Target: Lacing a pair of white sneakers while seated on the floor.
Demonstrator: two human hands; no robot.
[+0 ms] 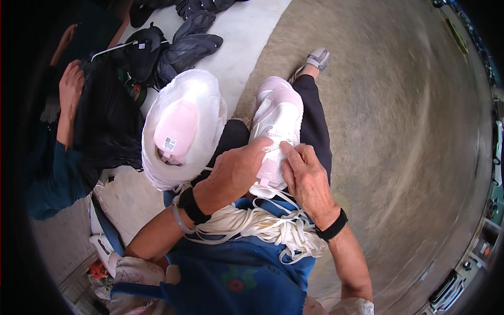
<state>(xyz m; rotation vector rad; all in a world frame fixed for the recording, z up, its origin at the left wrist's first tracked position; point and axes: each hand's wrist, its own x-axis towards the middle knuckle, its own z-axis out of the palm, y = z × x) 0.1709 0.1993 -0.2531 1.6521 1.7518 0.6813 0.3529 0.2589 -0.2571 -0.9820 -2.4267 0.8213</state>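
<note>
A white and pink sneaker (277, 113) lies on my lap with its toe pointing away from me. White lacing crosses its upper. My left hand (233, 170) reaches over the left eyelet row, closed in a pinch on the shoelace. From the right, my right hand (308, 181) has its fingertips on the opposite eyelets, also closed on the lace; the exact grip is partly hidden. On my lap below the shoe rests a bundle of loose cream laces (257, 226). Left of the sneaker is a white, rounded hollow piece (205, 100) with a pink tongue (176, 128) bearing a small label.
Black shoes (191, 47) are heaped on a pale surface at the upper left. Another person's hand (71, 86) and dark sleeve are at the far left beside black material. Concrete floor (388, 131) stretches to the right, with items along its far-right rim.
</note>
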